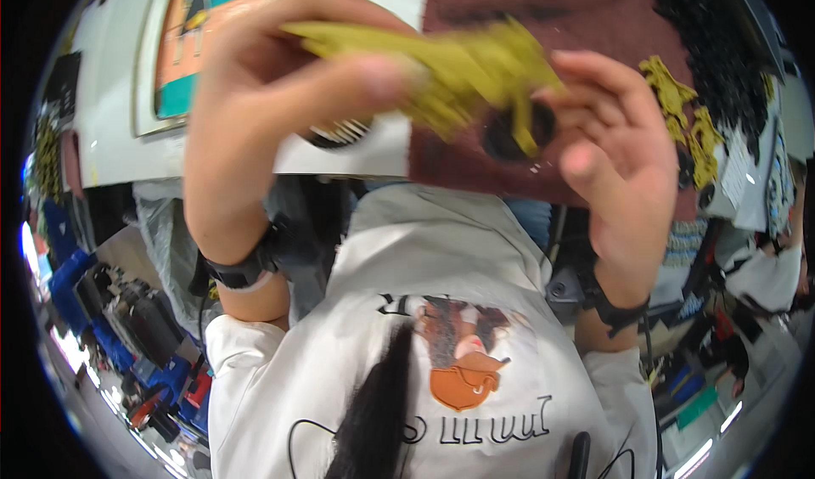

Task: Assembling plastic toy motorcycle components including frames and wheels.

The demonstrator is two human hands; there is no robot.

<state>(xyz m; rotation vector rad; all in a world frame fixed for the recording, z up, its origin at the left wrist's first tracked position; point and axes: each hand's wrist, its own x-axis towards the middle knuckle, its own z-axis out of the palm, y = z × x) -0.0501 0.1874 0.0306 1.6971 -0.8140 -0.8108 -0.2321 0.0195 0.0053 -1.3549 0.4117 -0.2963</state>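
Over the table's near edge, my left hand (314, 88) is closed around a yellow plastic toy-vehicle-like part (458, 67), smeared by motion. The part has a jagged outline and a thin bar hanging at its right end. Beside that bar shows a black disc, like a wheel (509, 135); whether it is fixed to the part or lies on the cloth I cannot tell. My right hand (615, 131) is close to the part's right end, thumb and fingers apart. Its fingertips are near the yellow plastic, and contact is unclear.
A dark red cloth (475, 169) covers the table's right part. Similar yellow parts (705, 148) with black wheels lie on its right side, below a heap of small black pieces (696, 12). A colourful picture panel (174, 97) lies at left. A round striped opening (340, 132) shows under my left hand.
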